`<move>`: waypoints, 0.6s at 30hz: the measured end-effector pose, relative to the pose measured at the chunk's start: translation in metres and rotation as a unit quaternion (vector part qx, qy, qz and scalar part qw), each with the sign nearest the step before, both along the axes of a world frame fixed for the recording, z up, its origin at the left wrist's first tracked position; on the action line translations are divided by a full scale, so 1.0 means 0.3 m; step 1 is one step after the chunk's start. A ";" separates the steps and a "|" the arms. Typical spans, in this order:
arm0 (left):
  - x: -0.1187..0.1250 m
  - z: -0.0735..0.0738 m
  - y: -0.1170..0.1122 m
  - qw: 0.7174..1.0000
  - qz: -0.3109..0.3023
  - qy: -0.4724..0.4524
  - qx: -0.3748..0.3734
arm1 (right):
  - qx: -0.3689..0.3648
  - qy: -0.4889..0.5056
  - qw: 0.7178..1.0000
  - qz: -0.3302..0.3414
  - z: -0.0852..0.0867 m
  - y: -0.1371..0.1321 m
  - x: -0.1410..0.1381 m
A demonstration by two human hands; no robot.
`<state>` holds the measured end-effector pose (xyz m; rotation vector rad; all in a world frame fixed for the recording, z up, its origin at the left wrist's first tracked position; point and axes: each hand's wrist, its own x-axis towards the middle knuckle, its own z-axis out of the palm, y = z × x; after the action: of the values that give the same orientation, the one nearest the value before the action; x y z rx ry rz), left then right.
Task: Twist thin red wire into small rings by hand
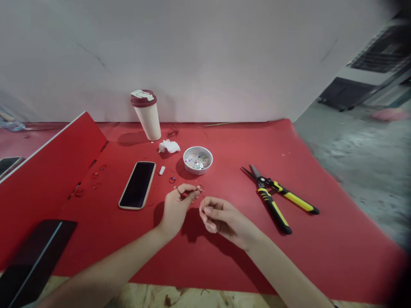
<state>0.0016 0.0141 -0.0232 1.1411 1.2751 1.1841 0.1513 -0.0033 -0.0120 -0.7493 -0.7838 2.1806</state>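
Note:
Between my two hands is a thin red cord (202, 188) bent into a small loop, with a tiny pale bead on it. My left hand (180, 204) pinches the loop near the bead between thumb and forefinger. Fingers closed, my right hand (221, 216) grips the cord's loose end just below and to the right. Both hands are held a little above the red tabletop (224, 269). Just beyond them stands a small white bowl (198, 171) with colourful beads in it. A finished-looking small cord ring (172, 180) lies to the left of the bowl.
Yellow-and-black snips (269, 192) lie at the right, blades partly apart. At the left are a phone (137, 186), a small white piece (162, 170), crumpled tissue (169, 146) and a lidded cup (147, 115). A red upright divider (58, 171) borders the left side; a white wall (199, 60) stands behind.

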 end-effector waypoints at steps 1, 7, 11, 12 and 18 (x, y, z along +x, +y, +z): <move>0.000 0.002 -0.003 1.000 -0.005 0.008 0.007 | 0.003 0.001 1.000 0.007 -0.003 -0.002 -0.003; 0.006 0.017 -0.009 0.998 0.012 0.050 0.034 | 0.000 -0.018 1.000 0.006 -0.011 -0.004 -0.007; 0.006 0.011 -0.006 0.997 0.024 0.068 0.029 | 0.030 -0.086 0.994 -0.062 -0.003 0.004 0.002; 0.006 0.010 -0.006 0.996 0.024 0.078 0.027 | 0.046 -0.117 0.988 -0.086 -0.001 0.007 0.005; 0.012 0.015 -0.010 0.997 0.007 0.083 -0.007 | 0.146 -0.279 0.922 -0.225 0.002 0.017 0.012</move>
<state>0.0052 0.0109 -0.0186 1.2431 1.4161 1.1068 0.1549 0.0017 -0.0116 -1.2708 -1.0626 1.4042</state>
